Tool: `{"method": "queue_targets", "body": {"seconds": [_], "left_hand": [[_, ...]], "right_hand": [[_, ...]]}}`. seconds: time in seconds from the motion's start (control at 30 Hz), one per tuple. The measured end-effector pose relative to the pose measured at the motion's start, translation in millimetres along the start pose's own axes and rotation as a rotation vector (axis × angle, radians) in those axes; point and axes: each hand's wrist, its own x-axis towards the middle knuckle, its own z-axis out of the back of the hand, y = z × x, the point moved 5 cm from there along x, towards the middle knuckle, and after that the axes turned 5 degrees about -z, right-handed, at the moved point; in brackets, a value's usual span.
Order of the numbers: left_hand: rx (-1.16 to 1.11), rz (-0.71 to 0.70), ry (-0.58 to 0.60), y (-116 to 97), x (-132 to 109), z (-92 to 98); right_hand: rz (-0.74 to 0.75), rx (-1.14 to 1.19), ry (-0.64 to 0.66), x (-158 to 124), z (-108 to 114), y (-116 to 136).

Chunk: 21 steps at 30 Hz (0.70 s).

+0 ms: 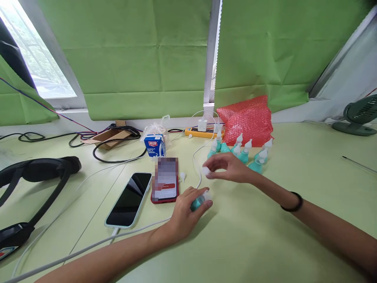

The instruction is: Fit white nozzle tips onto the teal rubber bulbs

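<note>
My left hand (186, 214) is closed round a teal squeeze bulb (196, 203), which looks like a nasal aspirator. A whitish translucent part shows at its front end, partly covered by my fingers. Just above and to the right, my right hand (231, 168) pinches a small white piece (205, 170) between thumb and fingertips, apart from the bulb. Its exact shape is mostly hidden. Behind my right hand stand several teal bulbs (255, 166) with translucent white tips, and one teal bulb (225, 147) shows no tip. A loose white tip (183, 177) lies beside the red-cased phone.
A red-cased phone (165, 199) and a pale-cased phone (128, 201) lie left of my hands, with a white cable (141, 228) crossing nearby. Behind are a blue milk carton (155, 146), a yellow power strip (193, 133) and red bubble-wrap packaging (247, 122). A black headset (44, 169) sits left.
</note>
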Motion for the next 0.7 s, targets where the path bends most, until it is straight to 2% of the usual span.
{"method": "queue_targets", "body": {"seconds": [0.07, 0.13, 0.33, 0.53, 0.7], "left_hand": [[0.059, -0.022, 0.021, -2.7, 0.1, -1.1], [0.078, 0.003, 0.023, -2.8, 0.0, -1.3], [0.066, 0.023, 0.018, -1.8, -0.7, -2.8], [0.113, -0.091, 0.036, -4.6, -4.1, -5.3], [0.17, -0.188, 0.077, -5.2, -6.1, -6.9]], "right_hand": [[-0.028, 0.018, 0.15, -18.2, 0.9, 8.8], [0.005, -0.051, 0.227, -31.5, -0.5, 17.6], [0.115, -0.281, 0.321, -39.9, -9.2, 29.4], [0.136, -0.408, 0.457, -42.3, -13.9, 28.1], [0.117, -0.371, 0.477, -41.1, -18.8, 23.0]]}}
